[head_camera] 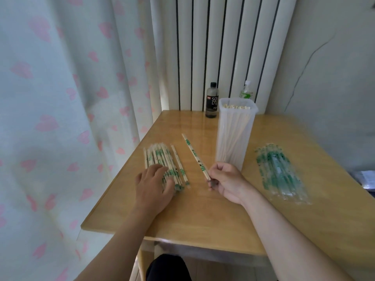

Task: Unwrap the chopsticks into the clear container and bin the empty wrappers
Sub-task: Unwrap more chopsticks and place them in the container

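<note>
The right hand (227,182) pinches the near end of one wooden chopstick pair in green-printed plastic wrap (193,156), likely ready for tearing. The left hand (154,185) rests loose-fingered on the heap of wrapped chopsticks (162,159) at 9 o'clock (steadying it, I judge). The tall clear plastic container (220,102), part-filled, stands at 1 o'clock; empty wrappers (280,171) wait at 3. A black bottle (211,102) reads "SODA".

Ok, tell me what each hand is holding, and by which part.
The right hand pinches one wrapped chopstick pair by its near end. The left hand holds nothing; it rests on the pile of wrapped chopsticks.
</note>
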{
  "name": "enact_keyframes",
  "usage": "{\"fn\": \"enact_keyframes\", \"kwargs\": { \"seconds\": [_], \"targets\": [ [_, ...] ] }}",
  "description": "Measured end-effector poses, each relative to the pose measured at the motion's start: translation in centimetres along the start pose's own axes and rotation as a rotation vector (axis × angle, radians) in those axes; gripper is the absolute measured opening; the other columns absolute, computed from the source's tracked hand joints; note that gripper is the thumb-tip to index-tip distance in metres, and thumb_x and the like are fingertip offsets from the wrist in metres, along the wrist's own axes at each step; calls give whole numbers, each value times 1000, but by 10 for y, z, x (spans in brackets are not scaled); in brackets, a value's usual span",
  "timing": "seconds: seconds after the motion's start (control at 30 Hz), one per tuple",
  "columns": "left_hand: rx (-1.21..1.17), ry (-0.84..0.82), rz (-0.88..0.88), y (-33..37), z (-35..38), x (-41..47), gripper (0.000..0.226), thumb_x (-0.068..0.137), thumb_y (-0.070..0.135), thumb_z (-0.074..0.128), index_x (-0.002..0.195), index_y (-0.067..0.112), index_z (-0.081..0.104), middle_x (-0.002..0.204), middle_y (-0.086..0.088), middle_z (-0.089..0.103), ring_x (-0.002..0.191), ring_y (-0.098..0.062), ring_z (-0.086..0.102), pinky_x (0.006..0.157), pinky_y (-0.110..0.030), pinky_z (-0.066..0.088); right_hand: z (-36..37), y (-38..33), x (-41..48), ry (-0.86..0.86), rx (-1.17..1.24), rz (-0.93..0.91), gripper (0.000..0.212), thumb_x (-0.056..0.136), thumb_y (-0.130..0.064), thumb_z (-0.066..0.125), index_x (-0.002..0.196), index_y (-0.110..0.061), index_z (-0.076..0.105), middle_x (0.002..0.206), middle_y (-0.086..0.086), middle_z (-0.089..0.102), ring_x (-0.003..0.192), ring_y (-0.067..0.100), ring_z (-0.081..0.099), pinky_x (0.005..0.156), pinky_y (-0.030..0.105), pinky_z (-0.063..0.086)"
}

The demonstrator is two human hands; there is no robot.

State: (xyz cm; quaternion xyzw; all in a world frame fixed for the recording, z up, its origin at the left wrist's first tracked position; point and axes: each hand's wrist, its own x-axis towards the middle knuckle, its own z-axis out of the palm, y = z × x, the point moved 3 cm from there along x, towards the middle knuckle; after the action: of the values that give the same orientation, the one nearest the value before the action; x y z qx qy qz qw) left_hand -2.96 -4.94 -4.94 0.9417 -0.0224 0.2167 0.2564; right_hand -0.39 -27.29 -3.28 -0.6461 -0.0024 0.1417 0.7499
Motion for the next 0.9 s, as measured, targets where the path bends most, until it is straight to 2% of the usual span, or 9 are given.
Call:
{"fn": "enact_keyframes", "kwargs": {
  "seconds": [0.07, 0.17, 0.23, 0.33, 0.4, 0.5, 0.77, 0.9],
  "targets": [
    [-211, -21, -15, 25, -3, 5, 49, 98, 45, 37, 126, 16, 66, 121, 0, 67, 113, -18, 60, 101, -38, 41, 0, -13, -8, -55, -21, -47, 28, 96, 11, 53, 73, -6, 51, 64, 14, 62, 53, 20, 55, 49, 32, 50],
    [-768, -135, -249, 68, -7, 22, 34, 104, 37, 48, 111, 10, 69, 94, -4, 75, 89, -21, 72, 84, -43, 58, 5, -28, -20, -135, -104, -121, 27, 94, 15, 54, 75, -4, 54, 64, 15, 62, 56, 24, 56, 49, 34, 51],
    [-1054, -191, -371, 89, -11, 31, 26, 103, 26, 54, 98, 4, 68, 87, -11, 76, 84, -28, 74, 76, -41, 60, 8, -33, -28, -136, -206, -161, 24, 93, 15, 55, 77, -3, 56, 64, 16, 63, 55, 24, 58, 50, 34, 52],
    [-1320, -248, -421, 108, -15, 39, 12, 102, 11, 57, 102, 0, 61, 85, -13, 73, 76, -24, 73, 64, -32, 58, 0, -36, -36, -118, -189, -140, 15, 94, 7, 60, 83, -2, 58, 68, 19, 62, 59, 28, 58, 52, 36, 53],
    [-1387, -258, -410, 115, -16, 44, 11, 101, 11, 57, 104, 1, 60, 88, -12, 73, 75, -22, 73, 62, -30, 58, -5, -36, -43, -187, -106, -43, 7, 98, -4, 63, 93, 1, 61, 78, 22, 66, 64, 31, 62, 55, 37, 57],
    [-1398, -269, -392, 124, -17, 48, 10, 101, 10, 56, 107, 2, 60, 91, -12, 74, 78, -22, 74, 64, -30, 58, -9, -36, -50, -246, -164, -10, 16, 99, -9, 63, 97, 6, 66, 83, 22, 72, 67, 28, 68, 57, 33, 59],
    [-1342, -279, -365, 135, -11, 40, 11, 101, 8, 55, 105, 0, 62, 94, -15, 75, 90, -25, 72, 84, -36, 58, -6, -38, -40, -126, -105, -86, 16, 99, -8, 64, 91, 6, 69, 80, 21, 73, 64, 28, 68, 56, 32, 56],
    [-1326, -299, -373, 134, -14, 41, 9, 101, 7, 55, 105, 1, 61, 95, -17, 74, 88, -25, 73, 84, -41, 56, -4, -33, -38, -90, 52, -103, 12, 99, -3, 62, 95, 7, 67, 77, 20, 73, 62, 25, 68, 55, 31, 57]
  ]
}}
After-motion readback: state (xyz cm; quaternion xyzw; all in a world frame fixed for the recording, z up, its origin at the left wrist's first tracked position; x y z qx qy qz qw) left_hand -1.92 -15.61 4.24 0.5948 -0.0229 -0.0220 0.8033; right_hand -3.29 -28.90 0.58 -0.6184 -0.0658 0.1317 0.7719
